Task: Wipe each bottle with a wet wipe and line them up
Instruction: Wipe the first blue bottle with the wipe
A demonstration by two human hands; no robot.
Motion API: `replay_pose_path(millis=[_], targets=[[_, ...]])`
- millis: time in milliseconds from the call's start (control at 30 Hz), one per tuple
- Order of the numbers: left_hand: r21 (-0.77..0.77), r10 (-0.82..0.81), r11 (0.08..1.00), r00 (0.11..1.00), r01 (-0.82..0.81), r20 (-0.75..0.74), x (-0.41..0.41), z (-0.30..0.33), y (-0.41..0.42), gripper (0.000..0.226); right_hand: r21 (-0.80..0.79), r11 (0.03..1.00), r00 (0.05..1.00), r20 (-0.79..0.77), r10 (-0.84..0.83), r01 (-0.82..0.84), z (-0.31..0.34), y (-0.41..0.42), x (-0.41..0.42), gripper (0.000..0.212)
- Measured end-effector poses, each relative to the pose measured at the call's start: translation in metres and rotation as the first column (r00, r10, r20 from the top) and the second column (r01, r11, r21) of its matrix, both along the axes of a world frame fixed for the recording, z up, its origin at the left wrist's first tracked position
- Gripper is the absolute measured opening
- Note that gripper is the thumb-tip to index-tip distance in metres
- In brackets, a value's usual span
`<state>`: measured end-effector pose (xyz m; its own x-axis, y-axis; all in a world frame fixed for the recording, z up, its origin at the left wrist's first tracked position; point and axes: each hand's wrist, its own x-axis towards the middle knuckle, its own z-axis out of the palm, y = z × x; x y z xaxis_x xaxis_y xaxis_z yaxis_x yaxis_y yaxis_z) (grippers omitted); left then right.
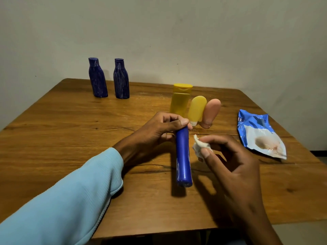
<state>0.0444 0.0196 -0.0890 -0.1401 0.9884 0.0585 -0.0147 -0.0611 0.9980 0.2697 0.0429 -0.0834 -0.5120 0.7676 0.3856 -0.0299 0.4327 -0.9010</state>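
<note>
Bottle point(183, 156) is pinched at its top end only by left hand point(157, 129), wipe point(200, 145) pinched in right hand point(230, 156); a sideways wipe could lever it loose onto the tubes point(197, 109) just behind.

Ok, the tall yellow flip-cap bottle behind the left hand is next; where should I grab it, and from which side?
Grip the tall yellow flip-cap bottle around its body just under the cap, coming from above and its left. It stands upright; the small yellow tube crowds its right side and the left hand covers its base, so only the upper part looks free.
</note>
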Motion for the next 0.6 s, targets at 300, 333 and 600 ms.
replay_pose_path(millis=[300, 333, 600], targets=[[0.045, -0.030, 0.999, 0.992, 0.025, 0.123, 0.001, 0.002, -0.005, 0.029, 0.275, 0.961, 0.976, 0.201, -0.089, 0.031, -0.002, 0.008, -0.020, 0.032], [0.043, -0.015, 0.999, 0.992, 0.010, 0.122, 0.001, 0.002, -0.005, 0.029, 0.279, 0.960, 0.978, 0.195, -0.077, 0.020, -0.004, 0.005, -0.017, 0.033], [0.097, 0.021, 0.995, 0.995, -0.031, 0.102, -0.004, 0.002, -0.004, 0.028, 0.329, 0.942, 0.969, 0.246, -0.015, -0.069, -0.027, -0.021, 0.014, 0.034]])
